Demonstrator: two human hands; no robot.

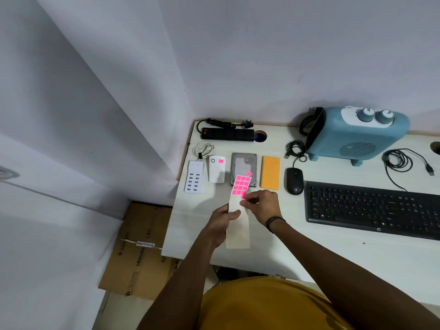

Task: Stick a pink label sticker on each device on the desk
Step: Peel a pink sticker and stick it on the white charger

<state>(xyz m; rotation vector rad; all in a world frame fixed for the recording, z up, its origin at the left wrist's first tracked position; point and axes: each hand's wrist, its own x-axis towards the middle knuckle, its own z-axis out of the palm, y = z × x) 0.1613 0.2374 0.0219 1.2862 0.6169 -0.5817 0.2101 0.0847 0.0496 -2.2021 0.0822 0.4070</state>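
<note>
My left hand (220, 223) grips a long white backing strip (238, 232) whose far end carries several pink label stickers (241, 185). My right hand (260, 204) pinches a pink sticker at the sheet's near right edge. The strip hovers over the front of a grey hard drive (244, 164), which bears a pink sticker (249, 173). A white power bank (217, 170) has a pink sticker (221, 161) on it. I see no pink on the white USB charging hub (194, 177), the orange device (270, 172), the black mouse (294, 181), the keyboard (373, 207) or the blue heater (354, 134).
A black power strip (227, 134) with its plug lies at the desk's back left, a coiled white cable (203, 148) in front of it. Black cables (402, 161) lie right of the heater. The desk's left edge (177, 210) drops to a cardboard box (142, 248) on the floor.
</note>
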